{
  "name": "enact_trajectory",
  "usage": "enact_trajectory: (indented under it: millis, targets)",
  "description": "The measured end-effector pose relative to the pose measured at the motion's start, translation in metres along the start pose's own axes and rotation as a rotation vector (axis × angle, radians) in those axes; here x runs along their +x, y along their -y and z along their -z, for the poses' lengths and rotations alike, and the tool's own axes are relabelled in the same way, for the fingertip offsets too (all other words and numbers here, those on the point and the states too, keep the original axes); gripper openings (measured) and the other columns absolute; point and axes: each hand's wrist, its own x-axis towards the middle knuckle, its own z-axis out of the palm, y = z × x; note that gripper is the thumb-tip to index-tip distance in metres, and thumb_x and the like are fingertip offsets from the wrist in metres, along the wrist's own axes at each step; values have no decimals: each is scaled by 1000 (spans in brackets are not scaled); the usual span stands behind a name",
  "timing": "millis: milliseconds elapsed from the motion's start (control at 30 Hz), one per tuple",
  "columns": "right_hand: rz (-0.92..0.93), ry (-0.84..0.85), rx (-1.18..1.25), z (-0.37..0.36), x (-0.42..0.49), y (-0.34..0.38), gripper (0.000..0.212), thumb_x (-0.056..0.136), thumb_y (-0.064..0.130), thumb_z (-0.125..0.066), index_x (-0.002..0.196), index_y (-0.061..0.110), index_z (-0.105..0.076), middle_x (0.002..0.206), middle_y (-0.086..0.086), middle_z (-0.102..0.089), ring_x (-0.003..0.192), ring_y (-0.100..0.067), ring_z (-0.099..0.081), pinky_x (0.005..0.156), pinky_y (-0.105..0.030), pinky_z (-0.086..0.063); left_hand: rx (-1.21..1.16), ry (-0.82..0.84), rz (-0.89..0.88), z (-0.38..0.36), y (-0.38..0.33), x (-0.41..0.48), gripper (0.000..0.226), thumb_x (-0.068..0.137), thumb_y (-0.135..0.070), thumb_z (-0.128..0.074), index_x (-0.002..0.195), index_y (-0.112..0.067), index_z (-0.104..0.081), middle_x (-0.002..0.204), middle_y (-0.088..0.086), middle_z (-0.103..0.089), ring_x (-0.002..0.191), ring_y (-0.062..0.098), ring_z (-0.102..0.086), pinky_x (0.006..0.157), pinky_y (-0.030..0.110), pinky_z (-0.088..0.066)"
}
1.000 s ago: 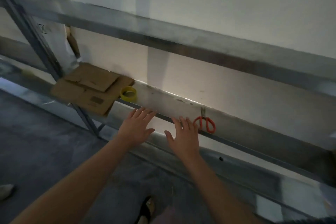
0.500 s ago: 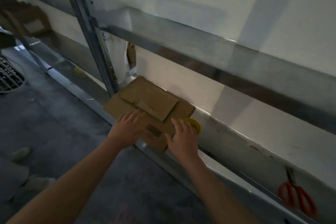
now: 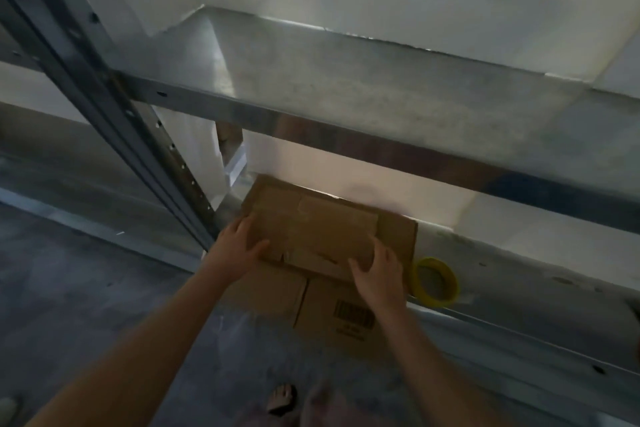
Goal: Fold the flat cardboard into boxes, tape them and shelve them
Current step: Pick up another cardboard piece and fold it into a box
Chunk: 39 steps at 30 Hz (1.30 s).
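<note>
On the lower shelf (image 3: 502,270), straight ahead: top cardboard sheet (image 3: 311,232), long axis left to right, lying on a larger lower sheet (image 3: 329,315). Left hand (image 3: 235,246) grips its left end, right hand (image 3: 377,274) its right near corner. Both hands equally near. Tape roll (image 3: 434,282) just right of the stack.

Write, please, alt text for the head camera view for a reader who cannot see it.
A person's left hand and right hand grip the ends of a flat cardboard sheet lying on a larger, barcoded cardboard sheet on a metal shelf. A yellow tape roll lies just to their right.
</note>
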Motion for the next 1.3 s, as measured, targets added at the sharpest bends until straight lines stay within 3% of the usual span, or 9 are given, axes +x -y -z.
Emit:
enact_trajectory:
  millis: [200,433,633,833,967,1067,1200,1300]
  targets:
    - [-107,16,70,-15,8,6,74,88,31,-71,150,30,-31,149,-7,-37,135,-26,-40,109,-39,-37,-30,66,42,-8,13,20,76,89,-51,-59,151,-34,-19,152,13,-30,139,38,-23,112,52,-27]
    - [-90,-62,142,-2,2,11,73,86,27,-73,147,35,-33,148,-2,-33,132,-22,-43,106,-36,-39,-218,84,-15,3,7,12,76,82,-46,-70,145,-45,-27,148,9,-25,133,34,-34,110,51,-35]
    - [-114,-182,145,49,-24,-12,73,87,26,-71,148,35,-32,147,-4,-33,130,-24,-43,106,-41,-41,-249,72,-151,1,-47,-6,78,82,-44,-71,144,-49,-24,144,0,-22,130,27,-36,108,49,-39]
    - [-137,-312,197,125,-47,-86,70,88,19,-71,148,27,-36,143,-8,-37,125,-25,-48,107,-38,-41,-275,100,-287,-45,-141,-22,77,80,-50,-70,139,-60,-20,141,-8,-19,126,22,-36,106,47,-41]
    - [-148,-307,226,175,-57,-155,70,89,18,-70,149,27,-35,146,-9,-34,126,-27,-46,107,-41,-41,-355,85,-356,-95,-204,-44,72,80,-46,-72,134,-63,-27,133,-15,-20,122,16,-38,105,35,-41]
    - [-123,-277,212,223,-63,-212,71,90,19,-69,150,27,-33,147,-7,-31,127,-24,-45,107,-38,-40,-384,63,-355,-139,-257,-75,71,81,-42,-73,137,-56,-31,123,-19,-19,120,15,-40,102,28,-39]
    - [-116,-268,185,273,-74,-271,69,89,19,-69,148,30,-35,146,-7,-35,126,-23,-45,103,-31,-39,-401,64,-289,-180,-317,-114,76,81,-38,-74,142,-46,-30,137,-7,-22,125,21,-37,109,40,-38]
    - [-108,-267,174,299,-76,-303,71,88,18,-71,148,30,-35,148,-8,-35,132,-26,-41,107,-37,-37,-398,56,-251,-199,-355,-133,83,81,-34,-76,147,-40,-26,144,3,-26,131,25,-34,111,45,-35]
